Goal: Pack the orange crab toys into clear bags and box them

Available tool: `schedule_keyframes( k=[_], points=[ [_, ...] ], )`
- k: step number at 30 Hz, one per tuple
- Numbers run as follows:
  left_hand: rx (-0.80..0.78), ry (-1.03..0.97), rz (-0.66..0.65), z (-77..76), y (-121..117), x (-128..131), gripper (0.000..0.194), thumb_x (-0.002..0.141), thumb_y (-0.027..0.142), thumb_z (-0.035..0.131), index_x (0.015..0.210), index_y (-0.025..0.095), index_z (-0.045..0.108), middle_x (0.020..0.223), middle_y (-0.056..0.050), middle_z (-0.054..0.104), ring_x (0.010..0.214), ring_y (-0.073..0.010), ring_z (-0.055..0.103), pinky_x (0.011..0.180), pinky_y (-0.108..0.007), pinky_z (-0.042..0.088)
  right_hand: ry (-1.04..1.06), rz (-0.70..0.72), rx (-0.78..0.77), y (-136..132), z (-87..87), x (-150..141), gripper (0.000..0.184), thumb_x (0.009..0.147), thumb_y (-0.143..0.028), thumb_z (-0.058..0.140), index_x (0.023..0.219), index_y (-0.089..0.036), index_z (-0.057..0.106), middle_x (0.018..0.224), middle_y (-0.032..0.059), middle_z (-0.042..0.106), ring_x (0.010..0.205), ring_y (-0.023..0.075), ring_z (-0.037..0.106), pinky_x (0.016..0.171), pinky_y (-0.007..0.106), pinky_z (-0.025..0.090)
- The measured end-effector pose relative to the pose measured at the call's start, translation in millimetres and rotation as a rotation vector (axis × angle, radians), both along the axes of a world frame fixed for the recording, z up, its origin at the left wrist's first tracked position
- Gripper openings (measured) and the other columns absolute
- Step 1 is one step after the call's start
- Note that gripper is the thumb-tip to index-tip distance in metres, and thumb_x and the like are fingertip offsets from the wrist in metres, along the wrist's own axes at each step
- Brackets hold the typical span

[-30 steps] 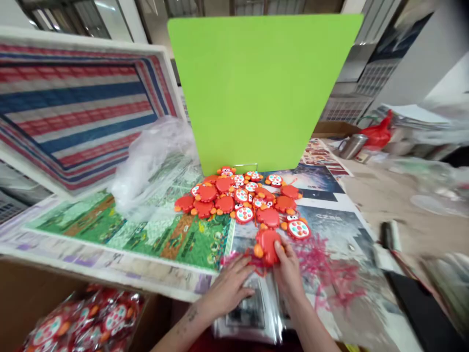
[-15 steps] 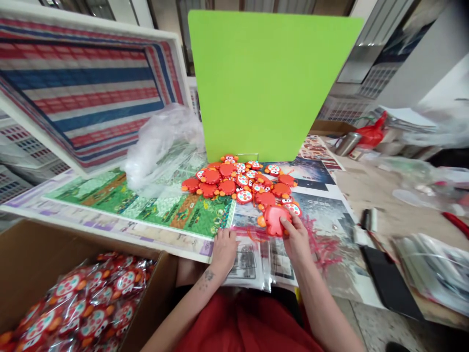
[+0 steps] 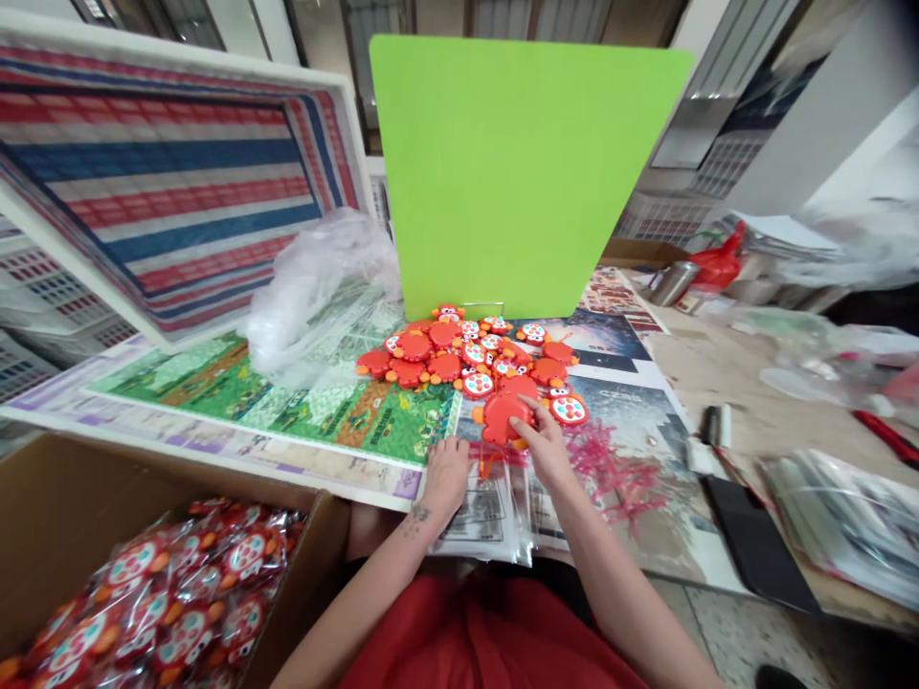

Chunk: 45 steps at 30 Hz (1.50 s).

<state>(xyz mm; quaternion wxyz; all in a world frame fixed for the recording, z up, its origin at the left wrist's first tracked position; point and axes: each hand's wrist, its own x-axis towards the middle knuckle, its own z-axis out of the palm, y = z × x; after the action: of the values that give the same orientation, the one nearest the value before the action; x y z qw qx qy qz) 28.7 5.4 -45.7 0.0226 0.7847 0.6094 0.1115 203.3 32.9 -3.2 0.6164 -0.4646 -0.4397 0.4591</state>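
Note:
My right hand [image 3: 544, 442] grips a red animal-shaped plastic toy [image 3: 504, 417] with orange feet, its plain side up and an orange cord hanging below. The toy is just above the mouth of a clear zip bag [image 3: 478, 522] with a pink seal line, at the top of a stack of bags. At the upper left corner of the bag, my left hand [image 3: 446, 476] is closed on its edge, fingertips partly hidden. Behind both hands lies a pile of the same red toys [image 3: 445, 366], some showing white faces with coloured dots.
A cardboard box [image 3: 320, 536] of bagged toys stands at lower left. A striped-lined crate [image 3: 351, 144] and crumpled plastic [image 3: 316, 297] lie behind it. A green board [image 3: 524, 182] stands at the back. Pink strips [image 3: 610, 469] and a black flat object [image 3: 761, 545] lie right.
My right hand has moved left with the red toy, bringing it over the bag's mouth. My left hand has shifted slightly up and right at the bag's edge.

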Motion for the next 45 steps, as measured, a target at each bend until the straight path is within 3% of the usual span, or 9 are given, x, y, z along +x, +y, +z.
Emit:
schedule_keyframes(
  k=[9, 15, 19, 27, 31, 35, 38, 41, 45],
  points=[
    [0.152, -0.098, -0.202, -9.9, -9.4, -5.4, 0.010, 0.094, 0.021, 0.047, 0.094, 0.019, 0.057, 0.093, -0.005, 0.060, 0.093, -0.0229, 0.051, 0.087, -0.038, 0.039, -0.237, 0.028, 0.080, 14.4, -14.6, -10.3, 0.037, 0.074, -0.043, 0.068, 0.101, -0.021, 0.057, 0.098, 0.0044, 0.063, 0.090, 0.0203, 0.059, 0.085, 0.039, 0.051],
    [0.190, -0.163, -0.239, -13.1, -11.2, -6.8, 0.029, 0.095, 0.020, 0.047, 0.124, 0.021, 0.051, 0.103, -0.006, 0.062, 0.098, -0.0221, 0.052, 0.090, -0.038, 0.039, -0.243, 0.011, 0.118, 19.1, -18.3, -10.5, 0.036, 0.076, -0.042, 0.067, 0.103, -0.021, 0.056, 0.100, 0.0041, 0.062, 0.091, 0.0194, 0.058, 0.085, 0.037, 0.049],
    [0.175, -0.126, -0.318, -5.9, -14.3, -5.6, 0.019, 0.095, 0.020, 0.046, 0.106, 0.023, 0.061, 0.096, -0.004, 0.061, 0.098, -0.0216, 0.051, 0.096, -0.040, 0.034, -0.323, 0.121, 0.074, 18.3, -26.6, -10.8, 0.032, 0.075, -0.040, 0.067, 0.099, -0.021, 0.058, 0.097, 0.0022, 0.063, 0.089, 0.0182, 0.058, 0.085, 0.035, 0.047],
    [0.153, -0.093, -0.229, 1.9, -17.2, -3.9, 0.018, 0.096, 0.026, 0.045, 0.090, 0.019, 0.061, 0.091, -0.006, 0.060, 0.096, -0.0234, 0.050, 0.093, -0.042, 0.034, -0.306, 0.116, 0.045, 20.4, -38.5, -14.2, 0.032, 0.074, -0.041, 0.067, 0.097, -0.020, 0.057, 0.094, 0.0018, 0.063, 0.086, 0.0180, 0.058, 0.083, 0.034, 0.047],
    [0.205, -0.170, -0.143, 2.2, -17.4, -3.9, 0.019, 0.096, 0.030, 0.046, 0.088, 0.019, 0.059, 0.095, -0.007, 0.061, 0.098, -0.0241, 0.051, 0.093, -0.043, 0.036, -0.382, 0.267, 0.053, 16.2, -34.7, -15.4, 0.032, 0.075, -0.041, 0.066, 0.099, -0.020, 0.061, 0.093, 0.0007, 0.066, 0.087, 0.0188, 0.060, 0.084, 0.035, 0.047],
    [0.258, -0.317, -0.146, 3.2, -17.0, -4.0, 0.015, 0.095, 0.025, 0.046, 0.094, 0.019, 0.059, 0.125, -0.010, 0.057, 0.121, -0.0246, 0.046, 0.103, -0.044, 0.035, -0.536, 0.515, 0.090, 12.0, -29.2, -13.9, 0.029, 0.085, -0.044, 0.055, 0.099, -0.022, 0.069, 0.093, 0.0029, 0.071, 0.089, 0.0210, 0.063, 0.087, 0.037, 0.047],
    [0.192, -0.448, -0.184, 3.1, -13.4, -5.4, 0.012, 0.095, 0.024, 0.047, 0.091, 0.019, 0.058, 0.132, -0.009, 0.055, 0.128, -0.0222, 0.043, 0.106, -0.043, 0.035, -0.720, 0.320, 0.122, 7.7, -26.4, -2.4, 0.031, 0.087, -0.045, 0.053, 0.094, -0.023, 0.072, 0.089, 0.0054, 0.072, 0.088, 0.0230, 0.064, 0.086, 0.038, 0.046],
    [0.083, -0.572, -0.161, 4.0, -6.0, -9.7, 0.010, 0.092, 0.025, 0.053, 0.085, 0.019, 0.058, 0.133, -0.010, 0.055, 0.129, -0.0227, 0.044, 0.108, -0.043, 0.035, -0.810, 0.086, -0.014, -2.1, -30.7, 11.5, 0.031, 0.088, -0.046, 0.051, 0.092, -0.023, 0.071, 0.079, 0.0061, 0.072, 0.076, 0.0235, 0.065, 0.075, 0.035, 0.047],
    [-0.092, -0.654, -0.195, 12.1, 5.8, -18.0, 0.006, 0.085, 0.024, 0.060, 0.080, 0.020, 0.060, 0.126, -0.010, 0.059, 0.124, -0.0242, 0.049, 0.105, -0.043, 0.037, -0.747, 0.067, -0.040, -16.7, -45.3, 9.2, 0.023, 0.083, -0.036, 0.056, 0.096, -0.025, 0.070, 0.086, 0.0056, 0.073, 0.078, 0.0239, 0.067, 0.073, 0.035, 0.048]
  ],
)
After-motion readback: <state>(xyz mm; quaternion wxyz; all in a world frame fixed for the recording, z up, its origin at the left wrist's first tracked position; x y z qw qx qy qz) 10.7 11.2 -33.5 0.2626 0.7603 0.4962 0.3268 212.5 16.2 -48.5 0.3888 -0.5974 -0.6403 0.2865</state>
